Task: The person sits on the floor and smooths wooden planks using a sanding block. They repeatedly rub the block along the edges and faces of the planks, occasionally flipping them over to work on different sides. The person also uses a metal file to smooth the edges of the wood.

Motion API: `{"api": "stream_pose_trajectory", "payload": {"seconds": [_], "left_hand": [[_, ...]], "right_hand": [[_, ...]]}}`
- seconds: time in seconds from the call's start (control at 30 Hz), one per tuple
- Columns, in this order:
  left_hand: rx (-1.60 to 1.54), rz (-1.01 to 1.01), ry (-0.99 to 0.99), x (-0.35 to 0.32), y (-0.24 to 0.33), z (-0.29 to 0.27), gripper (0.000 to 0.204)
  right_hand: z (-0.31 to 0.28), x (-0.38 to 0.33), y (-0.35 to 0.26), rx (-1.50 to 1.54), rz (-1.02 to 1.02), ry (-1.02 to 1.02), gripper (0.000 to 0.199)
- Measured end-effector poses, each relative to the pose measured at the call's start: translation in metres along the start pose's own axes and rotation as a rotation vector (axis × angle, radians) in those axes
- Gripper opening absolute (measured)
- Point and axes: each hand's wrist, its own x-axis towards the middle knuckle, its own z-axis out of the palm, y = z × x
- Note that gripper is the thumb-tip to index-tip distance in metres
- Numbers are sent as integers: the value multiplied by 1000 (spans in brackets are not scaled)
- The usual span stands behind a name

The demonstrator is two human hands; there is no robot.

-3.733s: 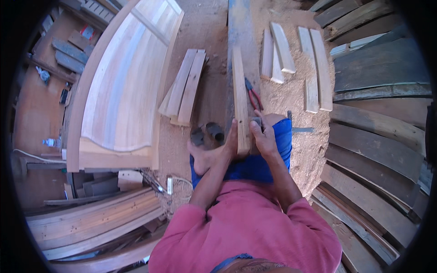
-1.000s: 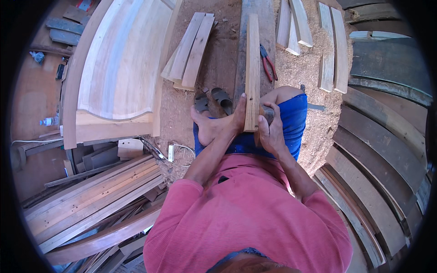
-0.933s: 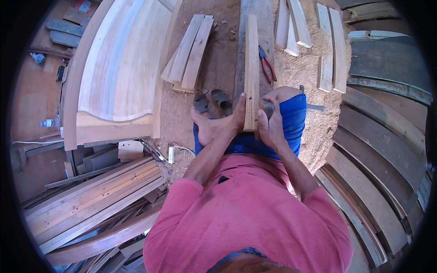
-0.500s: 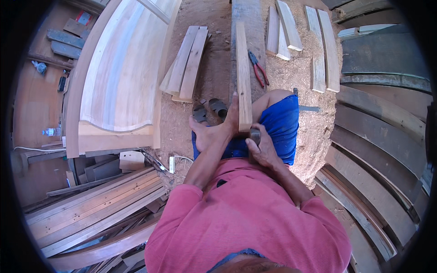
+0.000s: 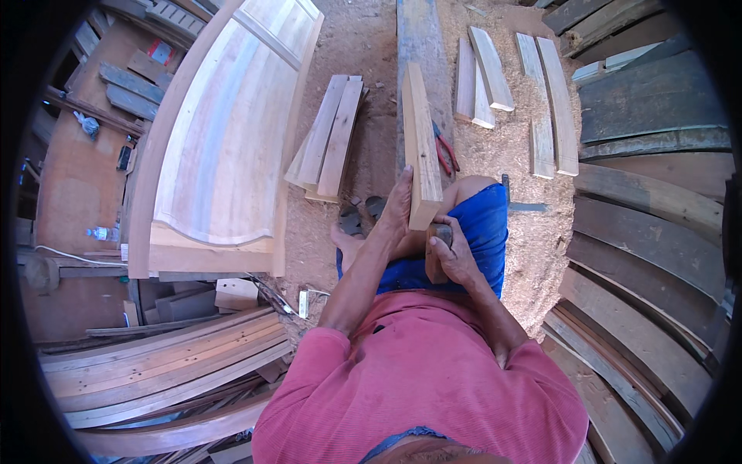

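Note:
A pale wooden board [image 5: 417,147] points away from my lap, its near end just above my legs. Along its left side my left hand [image 5: 398,203] grips it, fingers stretched up the edge. My right hand [image 5: 457,251] is closed around a worn brown wooden block [image 5: 435,267], just below and right of the board's near end. I cannot tell whether the block touches the board. Red-handled pliers [image 5: 445,151] lie right of the board, partly hidden by it.
A large panelled wooden door [image 5: 220,139] lies at left. Short boards are stacked [image 5: 328,143] beside it. More cut boards [image 5: 487,69] rest on the sawdust at right, near a metal square [image 5: 528,206]. Long planks [image 5: 641,240] line the right side, and others [image 5: 178,367] the lower left.
The board has turned, so more of its right face shows. My right hand has shifted slightly lower, and more of the brown block is visible. The whole view has moved a little.

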Motion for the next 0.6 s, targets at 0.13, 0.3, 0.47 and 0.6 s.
{"api": "stream_pose_trajectory", "payload": {"seconds": [0.13, 0.3, 0.47, 0.6], "left_hand": [[56, -9, -40, -19, 7, -4, 51], [216, 179, -33, -64, 47, 21, 56], [365, 150, -168, -75, 72, 1, 64], [315, 136, -338, -97, 87, 32, 68]], "right_hand": [[-4, 1, -5, 54, 32, -6, 58], [-22, 16, 4, 312, 22, 43, 65], [-25, 42, -33, 641, -56, -18, 81], [-43, 40, -65, 842, -106, -151, 87]]}}
